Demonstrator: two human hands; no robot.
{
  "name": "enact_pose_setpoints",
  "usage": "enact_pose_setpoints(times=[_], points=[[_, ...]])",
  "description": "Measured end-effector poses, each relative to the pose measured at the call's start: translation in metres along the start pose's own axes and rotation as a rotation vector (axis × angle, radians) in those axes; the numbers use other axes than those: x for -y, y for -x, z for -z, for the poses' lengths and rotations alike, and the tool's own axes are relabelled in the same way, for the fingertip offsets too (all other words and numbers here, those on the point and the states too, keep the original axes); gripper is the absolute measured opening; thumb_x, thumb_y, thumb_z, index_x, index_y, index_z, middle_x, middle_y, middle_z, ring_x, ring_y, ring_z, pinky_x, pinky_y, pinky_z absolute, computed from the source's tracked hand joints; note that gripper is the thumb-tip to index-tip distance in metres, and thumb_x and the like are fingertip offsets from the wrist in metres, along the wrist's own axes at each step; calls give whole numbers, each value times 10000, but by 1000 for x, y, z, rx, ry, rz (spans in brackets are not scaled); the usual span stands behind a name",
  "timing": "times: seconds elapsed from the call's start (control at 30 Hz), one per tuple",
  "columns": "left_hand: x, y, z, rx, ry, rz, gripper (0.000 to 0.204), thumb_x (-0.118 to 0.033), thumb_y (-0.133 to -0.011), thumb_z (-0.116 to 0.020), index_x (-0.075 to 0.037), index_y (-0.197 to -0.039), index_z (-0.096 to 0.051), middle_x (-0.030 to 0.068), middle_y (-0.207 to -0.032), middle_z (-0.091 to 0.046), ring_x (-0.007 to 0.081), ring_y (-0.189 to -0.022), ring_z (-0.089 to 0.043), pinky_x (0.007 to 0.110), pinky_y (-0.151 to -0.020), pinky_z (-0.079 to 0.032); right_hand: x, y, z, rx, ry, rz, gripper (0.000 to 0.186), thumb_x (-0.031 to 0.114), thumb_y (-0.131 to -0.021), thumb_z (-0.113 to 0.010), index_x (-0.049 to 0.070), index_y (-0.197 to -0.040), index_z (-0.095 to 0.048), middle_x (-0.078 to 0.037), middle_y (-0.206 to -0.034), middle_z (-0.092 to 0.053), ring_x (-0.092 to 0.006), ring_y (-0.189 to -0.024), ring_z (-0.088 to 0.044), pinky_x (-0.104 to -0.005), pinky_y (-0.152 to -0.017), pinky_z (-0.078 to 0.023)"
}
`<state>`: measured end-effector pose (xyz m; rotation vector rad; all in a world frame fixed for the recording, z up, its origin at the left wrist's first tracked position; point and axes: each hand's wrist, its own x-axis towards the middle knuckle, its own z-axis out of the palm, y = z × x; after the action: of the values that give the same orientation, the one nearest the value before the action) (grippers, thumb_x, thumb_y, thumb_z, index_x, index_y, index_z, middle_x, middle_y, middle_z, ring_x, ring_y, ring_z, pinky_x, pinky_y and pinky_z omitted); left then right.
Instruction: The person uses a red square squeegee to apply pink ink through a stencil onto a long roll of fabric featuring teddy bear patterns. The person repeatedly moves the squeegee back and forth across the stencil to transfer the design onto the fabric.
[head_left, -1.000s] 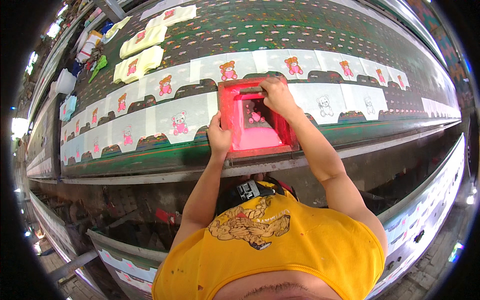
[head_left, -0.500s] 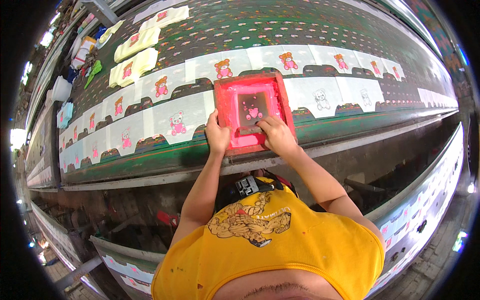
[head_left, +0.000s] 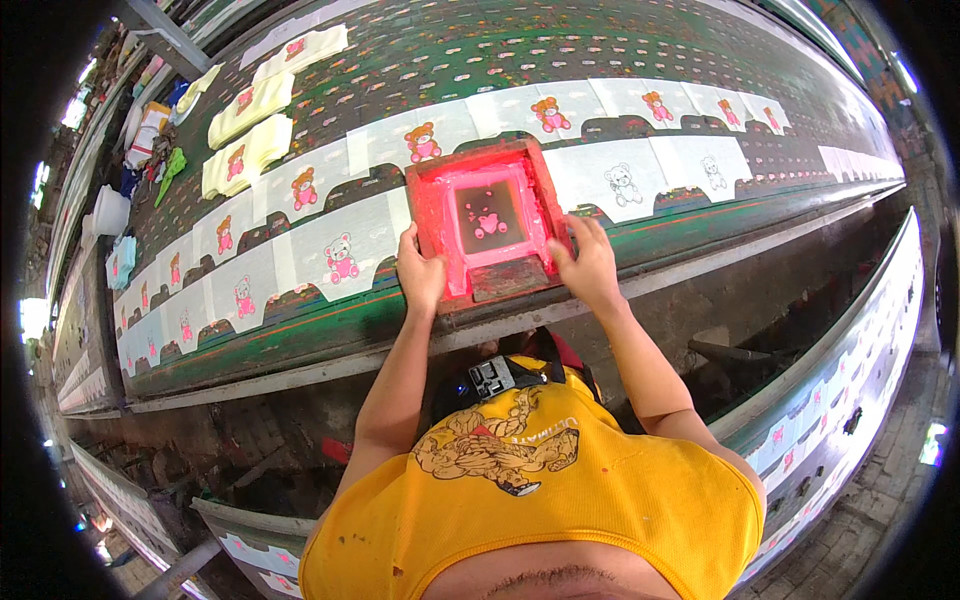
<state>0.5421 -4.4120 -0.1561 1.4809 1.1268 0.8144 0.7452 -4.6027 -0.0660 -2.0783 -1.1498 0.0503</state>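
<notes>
1. Bench (head_left: 640, 230): dark green; frame (head_left: 428, 210) lies near its front edge, among white pieces (head_left: 600, 172).
2. Frame: red, squarish, smeared pink.
3. Window (head_left: 512, 215): dark, bordered bright pink.
4. 2 hands, apart: left hand (head_left: 422, 275) clamped on frame's left side; right hand (head_left: 592, 265) at right side, fingers parted, grip unconfirmed.
5. Bar (head_left: 508, 278): dull, lying at frame's near side.
6. Motif (head_left: 490, 226): pink, heart-like.
</notes>
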Motion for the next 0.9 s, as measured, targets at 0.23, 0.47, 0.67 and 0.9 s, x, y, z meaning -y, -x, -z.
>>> enact_pose_setpoints(times=[0.23,0.47,0.67,0.9], points=[[-52,13,-18,6,162,-32,779,224,-711,-550,84,-1467,-419,213,-1317,-636,249,-1158,-665,323,-950,-554,-60,3,-9,90,-229,-226,468,326,-925,-710,-71,-1171,-678,-251,-1073,-659,-420,-1020,-649,-470,-907,-518],[-73,29,-131,24,244,-79,799,226,-700,-540,85,-1475,-408,216,-1345,-600,263,-1233,-621,362,-1036,-523,-136,-23,71,40,-201,-196,465,303,-897,-737,-64,-1176,-676,-244,-1084,-659,-409,-1011,-653,-461,-894,-520],[-71,43,-229,55,281,-81,782,223,-697,-540,67,-1456,-438,197,-1294,-626,247,-1186,-640,348,-996,-533,-211,-37,127,44,-137,-200,468,310,-894,-738,-61,-1173,-681,-239,-1084,-664,-405,-1004,-662,-460,-891,-525],[-78,54,-264,-37,-10,-49,739,214,-673,-567,64,-1395,-520,171,-1262,-658,233,-1162,-648,322,-995,-519,-254,-44,145,136,-171,-239,477,334,-881,-751,-55,-1150,-695,-234,-1073,-671,-388,-992,-670,-453,-880,-530]])
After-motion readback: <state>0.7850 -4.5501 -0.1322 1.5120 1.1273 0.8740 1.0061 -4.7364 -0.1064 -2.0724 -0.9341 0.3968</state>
